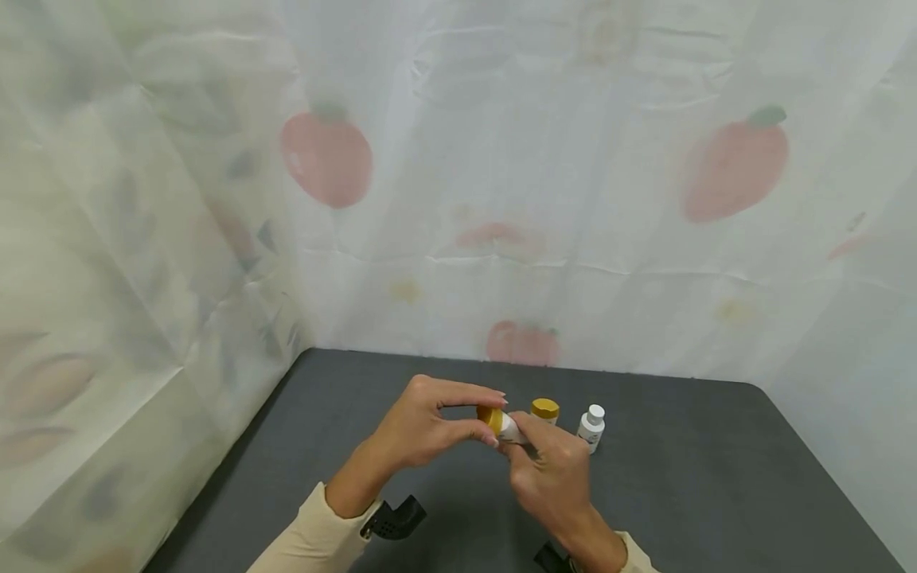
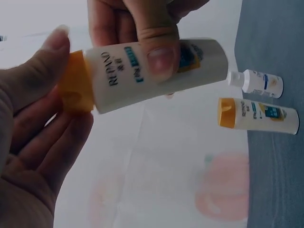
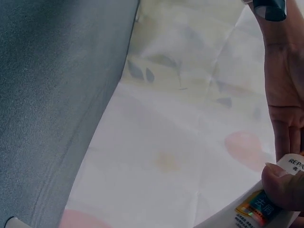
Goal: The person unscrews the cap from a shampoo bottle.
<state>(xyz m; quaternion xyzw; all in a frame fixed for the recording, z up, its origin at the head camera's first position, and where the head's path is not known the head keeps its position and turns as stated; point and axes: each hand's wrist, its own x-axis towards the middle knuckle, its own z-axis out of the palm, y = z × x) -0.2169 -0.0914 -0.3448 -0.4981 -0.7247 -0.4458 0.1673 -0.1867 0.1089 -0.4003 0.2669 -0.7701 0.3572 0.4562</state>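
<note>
A white shampoo bottle [image 2: 116, 83] with an orange-yellow cap [image 2: 77, 85] is held up, tilted, between both hands above the table. My left hand [image 1: 421, 426] pinches the cap between thumb and fingers. Gripping the white body is my right hand [image 1: 555, 471], its thumb across the printed label. In the right wrist view the bottle's body [image 3: 260, 210] shows at the lower right corner, partly behind the thumb. Just beyond the hands stands a second shampoo bottle [image 2: 259, 116] of the same look. To its right is a smaller white bottle [image 1: 591, 430] with a white cap.
The dark grey table [image 1: 688, 477] stretches around the hands, its back edge against a pale curtain [image 1: 530, 159] printed with fruit. Another curtain side [image 1: 143, 318] runs along the table's left edge. A black wrist device [image 1: 396, 519] sits on my left wrist.
</note>
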